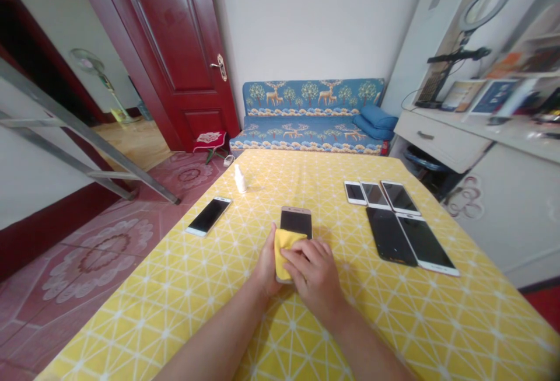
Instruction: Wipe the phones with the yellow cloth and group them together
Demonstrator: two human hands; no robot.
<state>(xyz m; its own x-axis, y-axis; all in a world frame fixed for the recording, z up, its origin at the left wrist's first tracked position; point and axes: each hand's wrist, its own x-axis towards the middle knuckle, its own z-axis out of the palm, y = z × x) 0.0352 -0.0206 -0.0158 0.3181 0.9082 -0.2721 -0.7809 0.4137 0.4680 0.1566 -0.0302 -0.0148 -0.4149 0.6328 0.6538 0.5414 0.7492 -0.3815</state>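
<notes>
My left hand (pixel 268 267) grips a smartphone (pixel 296 219) with a gold rim by its left side, above the table's near middle. A folded yellow cloth (pixel 284 252) covers the lower part of its dark screen. My right hand (pixel 315 276) pinches that cloth and presses it against the glass. Ahead and to the left stands a small white spray bottle (pixel 240 179), upright. Closer to me on that side lies a white-edged smartphone (pixel 210 216), screen up.
The table wears a yellow patterned cloth (pixel 175 311). On its right lie several phones, among them a black one (pixel 389 235) and a large white-edged one (pixel 426 244). Beyond the far edge is a blue sofa (pixel 301 130). A metal ladder (pixel 114 162) leans at the left.
</notes>
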